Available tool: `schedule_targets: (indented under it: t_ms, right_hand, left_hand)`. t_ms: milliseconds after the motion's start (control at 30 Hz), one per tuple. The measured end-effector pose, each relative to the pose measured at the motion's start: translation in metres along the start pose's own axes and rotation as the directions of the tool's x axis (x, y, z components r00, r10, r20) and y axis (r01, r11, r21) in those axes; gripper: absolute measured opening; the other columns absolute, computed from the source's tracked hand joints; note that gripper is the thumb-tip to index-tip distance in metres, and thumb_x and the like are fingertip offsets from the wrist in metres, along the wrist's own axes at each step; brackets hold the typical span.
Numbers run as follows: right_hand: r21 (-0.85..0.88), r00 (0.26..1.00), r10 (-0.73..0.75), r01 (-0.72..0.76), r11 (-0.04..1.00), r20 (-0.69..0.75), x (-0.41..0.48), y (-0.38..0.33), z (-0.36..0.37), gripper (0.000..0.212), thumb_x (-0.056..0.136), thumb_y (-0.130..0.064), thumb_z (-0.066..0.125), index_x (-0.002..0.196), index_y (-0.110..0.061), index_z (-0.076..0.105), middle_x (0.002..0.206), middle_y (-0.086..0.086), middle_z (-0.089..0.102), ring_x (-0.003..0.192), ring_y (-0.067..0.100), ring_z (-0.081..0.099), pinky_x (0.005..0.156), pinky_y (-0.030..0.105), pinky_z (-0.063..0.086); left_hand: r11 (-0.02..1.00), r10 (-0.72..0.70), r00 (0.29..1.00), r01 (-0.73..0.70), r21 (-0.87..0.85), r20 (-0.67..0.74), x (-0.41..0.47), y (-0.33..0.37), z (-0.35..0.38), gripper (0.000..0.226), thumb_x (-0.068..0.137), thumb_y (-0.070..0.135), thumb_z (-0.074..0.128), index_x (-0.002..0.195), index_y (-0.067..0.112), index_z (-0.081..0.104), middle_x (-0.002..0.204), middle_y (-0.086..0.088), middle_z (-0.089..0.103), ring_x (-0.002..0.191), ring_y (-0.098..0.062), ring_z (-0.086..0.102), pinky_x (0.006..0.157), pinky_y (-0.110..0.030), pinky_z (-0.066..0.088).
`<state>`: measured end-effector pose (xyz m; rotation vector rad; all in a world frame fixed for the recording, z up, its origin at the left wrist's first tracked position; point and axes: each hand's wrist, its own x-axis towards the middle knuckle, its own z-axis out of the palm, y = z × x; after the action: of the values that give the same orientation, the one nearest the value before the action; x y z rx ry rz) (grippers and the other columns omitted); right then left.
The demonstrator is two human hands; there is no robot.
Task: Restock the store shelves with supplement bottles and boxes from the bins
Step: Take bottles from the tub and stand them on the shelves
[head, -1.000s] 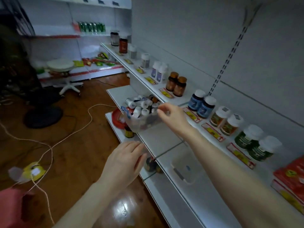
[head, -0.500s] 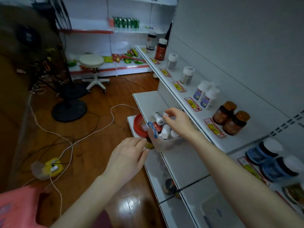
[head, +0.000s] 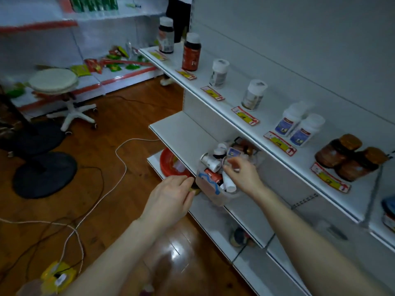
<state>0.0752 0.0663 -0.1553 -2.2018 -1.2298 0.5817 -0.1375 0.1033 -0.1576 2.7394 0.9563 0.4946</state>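
A clear plastic bin (head: pixel 213 195) heaped with several small supplement bottles (head: pixel 211 163) stands on the middle shelf (head: pixel 183 129). My right hand (head: pixel 243 174) reaches into the bin from the right, its fingertips pinching a small white bottle among the others. Just left of the bin hovers my left hand (head: pixel 171 199), fingers relaxed and holding nothing. The upper shelf (head: pixel 269 116) carries a row of bottles: a red-brown bottle (head: pixel 191 52), two white bottles with blue labels (head: pixel 299 127) and two amber jars (head: pixel 346 157).
A red bowl (head: pixel 168 165) sits on the lowest shelf under the bin. On the wooden floor to the left are a white stool (head: pixel 55 82), a black fan base (head: pixel 44 174), loose cables (head: pixel 119 159) and a yellow power strip (head: pixel 57 276).
The view has swung left along the shelf. My right hand moved from the bin's rim into the bottles. My left hand has drawn closer to the bin's left side.
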Motion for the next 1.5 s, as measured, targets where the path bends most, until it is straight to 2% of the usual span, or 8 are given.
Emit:
schedule_targets:
  t_ms: [300,433,800,933,967,1100,1333,1500]
  right_hand:
    - [0.046,0.937,0.338,-0.335,0.941,-0.086,0.008,0.065,0.02,0.038,0.089,-0.023,0.059,0.121,-0.003,0.055,0.121,0.014,0.06,0.111,0.026,0.055,0.084,0.026,0.039]
    - [0.012,0.913,0.4,-0.401,0.916,-0.083,0.033,0.087,0.037,0.039,0.089,-0.026,0.057,0.121,-0.004,0.054,0.12,0.016,0.058,0.109,0.028,0.054,0.081,0.027,0.039]
    - [-0.422,0.874,0.472,-0.472,0.774,-0.112,0.068,0.112,0.094,0.048,0.084,-0.051,0.056,0.106,-0.009,0.053,0.107,0.01,0.06,0.1,0.026,0.056,0.071,0.03,0.042]
    - [-0.56,0.887,0.415,-0.452,0.695,-0.202,0.076,0.118,0.109,0.057,0.042,-0.055,0.084,0.066,-0.009,0.061,0.054,0.007,0.06,0.046,0.023,0.057,0.041,0.022,0.039]
    - [-0.57,0.88,0.416,-0.467,0.676,-0.228,0.079,0.121,0.113,0.057,0.041,-0.055,0.084,0.066,-0.009,0.061,0.053,0.007,0.059,0.046,0.023,0.057,0.042,0.022,0.039]
    - [-0.571,0.827,0.518,-0.539,0.62,-0.218,0.083,0.129,0.128,0.05,0.087,-0.049,0.05,0.114,-0.006,0.049,0.107,0.013,0.063,0.1,0.028,0.057,0.078,0.032,0.04]
    - [-0.423,0.787,0.528,-0.617,0.663,-0.32,0.086,0.132,0.133,0.041,0.09,-0.041,0.049,0.112,-0.007,0.051,0.109,0.013,0.06,0.102,0.03,0.053,0.078,0.033,0.038]
    - [-0.099,0.732,0.546,-0.63,0.77,-0.408,0.059,0.112,0.123,0.051,0.08,-0.038,0.061,0.121,-0.009,0.053,0.107,0.015,0.057,0.098,0.03,0.051,0.076,0.031,0.036]
  left_hand:
    - [0.972,0.227,0.969,-0.22,-0.081,0.096,0.069,-0.047,0.048,0.022,0.075,0.019,0.065,0.094,0.009,0.071,0.081,-0.003,0.071,0.072,-0.02,0.068,0.061,-0.026,0.055]
    - [0.961,0.275,0.947,-0.264,-0.087,0.167,0.1,-0.066,0.075,0.032,0.068,0.015,0.079,0.098,0.008,0.071,0.085,-0.005,0.071,0.076,-0.021,0.069,0.063,-0.027,0.055]
    - [0.904,0.427,0.867,-0.416,-0.097,0.257,0.193,-0.102,0.16,0.045,0.049,0.006,0.087,0.089,-0.001,0.069,0.082,-0.016,0.069,0.072,-0.032,0.067,0.063,-0.035,0.056]
    - [0.85,0.526,0.807,-0.51,-0.132,0.27,0.221,-0.11,0.201,0.051,0.04,0.005,0.088,0.087,-0.002,0.068,0.081,-0.018,0.067,0.07,-0.033,0.066,0.066,-0.037,0.055]
    - [0.836,0.548,0.79,-0.531,-0.14,0.276,0.226,-0.111,0.212,0.052,0.04,0.007,0.088,0.087,-0.001,0.068,0.081,-0.018,0.067,0.071,-0.033,0.066,0.067,-0.038,0.055]
    - [0.81,0.58,0.739,-0.567,-0.148,0.344,0.238,-0.114,0.243,0.055,0.04,0.014,0.09,0.088,0.001,0.067,0.08,-0.017,0.066,0.07,-0.034,0.064,0.066,-0.038,0.054]
    - [0.822,0.558,0.742,-0.556,-0.124,0.373,0.25,-0.115,0.264,0.058,0.051,0.022,0.088,0.098,-0.001,0.064,0.091,-0.021,0.061,0.082,-0.04,0.057,0.069,-0.039,0.05]
    - [0.894,0.439,0.822,-0.361,-0.264,0.362,0.237,-0.113,0.242,0.055,0.067,0.022,0.08,0.11,-0.004,0.058,0.101,-0.026,0.056,0.093,-0.041,0.052,0.077,-0.043,0.043]
